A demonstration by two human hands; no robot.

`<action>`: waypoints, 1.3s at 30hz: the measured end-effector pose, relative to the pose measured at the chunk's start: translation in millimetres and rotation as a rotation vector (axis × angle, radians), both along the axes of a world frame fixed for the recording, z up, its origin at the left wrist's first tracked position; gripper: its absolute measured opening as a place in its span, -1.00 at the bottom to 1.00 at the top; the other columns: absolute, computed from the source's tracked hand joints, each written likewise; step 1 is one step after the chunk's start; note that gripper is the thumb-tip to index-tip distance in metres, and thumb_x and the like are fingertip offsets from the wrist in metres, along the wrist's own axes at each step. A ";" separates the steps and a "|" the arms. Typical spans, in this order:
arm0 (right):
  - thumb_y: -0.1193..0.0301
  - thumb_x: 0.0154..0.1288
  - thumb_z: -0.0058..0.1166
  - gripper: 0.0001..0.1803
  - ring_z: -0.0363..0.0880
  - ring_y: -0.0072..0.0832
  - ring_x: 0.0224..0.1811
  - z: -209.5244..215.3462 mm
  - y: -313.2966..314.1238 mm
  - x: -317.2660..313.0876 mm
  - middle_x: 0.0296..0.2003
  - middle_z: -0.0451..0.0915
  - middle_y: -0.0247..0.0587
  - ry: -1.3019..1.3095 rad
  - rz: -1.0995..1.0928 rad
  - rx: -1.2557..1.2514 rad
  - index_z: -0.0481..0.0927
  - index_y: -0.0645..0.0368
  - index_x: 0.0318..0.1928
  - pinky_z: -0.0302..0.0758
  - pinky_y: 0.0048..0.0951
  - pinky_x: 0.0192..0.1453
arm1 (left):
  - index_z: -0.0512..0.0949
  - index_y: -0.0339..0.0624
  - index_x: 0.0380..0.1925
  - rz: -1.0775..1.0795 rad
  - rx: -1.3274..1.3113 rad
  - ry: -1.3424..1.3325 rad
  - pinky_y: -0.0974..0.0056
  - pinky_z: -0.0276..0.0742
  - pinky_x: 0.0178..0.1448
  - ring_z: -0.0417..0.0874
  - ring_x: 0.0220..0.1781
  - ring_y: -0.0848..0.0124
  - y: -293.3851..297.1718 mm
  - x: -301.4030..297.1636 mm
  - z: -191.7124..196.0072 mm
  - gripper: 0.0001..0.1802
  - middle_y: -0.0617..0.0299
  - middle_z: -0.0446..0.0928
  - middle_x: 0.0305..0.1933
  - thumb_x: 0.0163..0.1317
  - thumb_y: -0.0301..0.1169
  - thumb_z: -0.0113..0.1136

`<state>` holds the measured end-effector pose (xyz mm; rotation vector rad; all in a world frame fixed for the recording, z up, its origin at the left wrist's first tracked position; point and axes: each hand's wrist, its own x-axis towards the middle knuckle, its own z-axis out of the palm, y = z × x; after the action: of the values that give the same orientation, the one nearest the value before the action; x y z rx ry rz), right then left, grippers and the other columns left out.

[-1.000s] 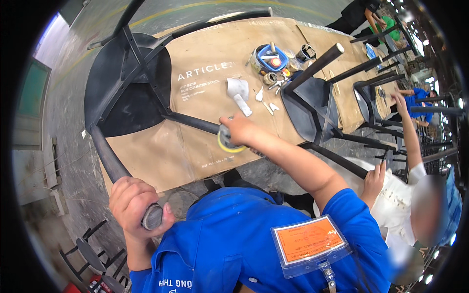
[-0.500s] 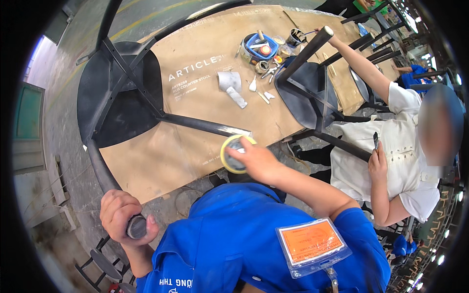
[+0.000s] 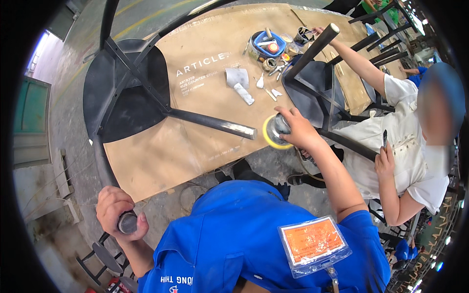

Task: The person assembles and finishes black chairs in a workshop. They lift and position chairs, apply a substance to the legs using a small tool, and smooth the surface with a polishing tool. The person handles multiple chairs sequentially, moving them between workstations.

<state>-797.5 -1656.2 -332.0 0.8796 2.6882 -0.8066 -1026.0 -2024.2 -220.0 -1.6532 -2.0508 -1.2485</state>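
A black stool point(image 3: 139, 117) lies upside down on the cardboard-covered table, its seat down and its crossed legs pointing outward and up. My left hand point(image 3: 113, 207) is wrapped round the end of its near leg, past the table's front edge. Another leg reaches right across the cardboard, with pale worn patches near its tip. Just right of that tip, my right hand point(image 3: 304, 131) grips a round sander point(image 3: 269, 134) with a yellow pad rim. The sander is tilted and apart from the leg.
Brown cardboard point(image 3: 195, 141) covers the table. Sandpaper pieces point(image 3: 237, 78), small tools and a blue-rimmed bucket point(image 3: 251, 49) stand further back. At right, a co-worker in white point(image 3: 395, 141) stands by a second upturned black stool point(image 3: 308, 88), holding a thin dark tool.
My right hand has carried the sander right and slightly away from me, off the tip of the leg. My left hand keeps its grip, shifting slightly left with the view.
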 end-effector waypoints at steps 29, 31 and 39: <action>0.52 -0.11 0.33 -0.16 0.45 0.12 0.00 -258.4 26.3 -28.0 0.16 0.18 0.11 0.011 -0.280 -0.012 0.23 -0.08 0.22 0.48 -0.12 0.03 | 0.41 -0.20 -0.46 0.347 0.449 -0.748 -0.15 -0.29 0.49 0.07 0.40 -0.09 -107.5 -6.0 -43.1 -0.66 0.06 0.31 -0.21 0.21 -0.14 -0.14; 0.50 -0.11 0.35 -0.17 0.44 0.13 0.02 -260.9 26.6 -37.3 0.17 0.17 0.12 0.033 -0.292 -0.006 0.23 -0.06 0.22 0.48 -0.11 0.04 | 0.40 -0.19 -0.48 0.345 0.481 -0.765 -0.15 -0.30 0.49 0.08 0.39 -0.08 -108.3 -4.9 -44.7 -0.68 0.08 0.30 -0.22 0.20 -0.16 -0.11; 0.44 -0.08 0.35 -0.19 0.40 0.09 0.07 -245.7 20.0 -47.8 0.19 0.16 0.12 0.033 -0.088 0.058 0.25 -0.03 0.22 0.46 -0.12 0.09 | 0.37 -0.15 -0.52 0.443 0.421 -0.666 -0.22 -0.26 0.46 0.23 0.23 0.01 -87.0 1.9 -39.7 -0.74 0.13 0.28 -0.32 0.15 -0.20 -0.12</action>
<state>-845.3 -1636.2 -577.7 1.0126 2.7310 -0.7708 -1024.1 -2111.2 -259.7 -0.5893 -2.0883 -2.0378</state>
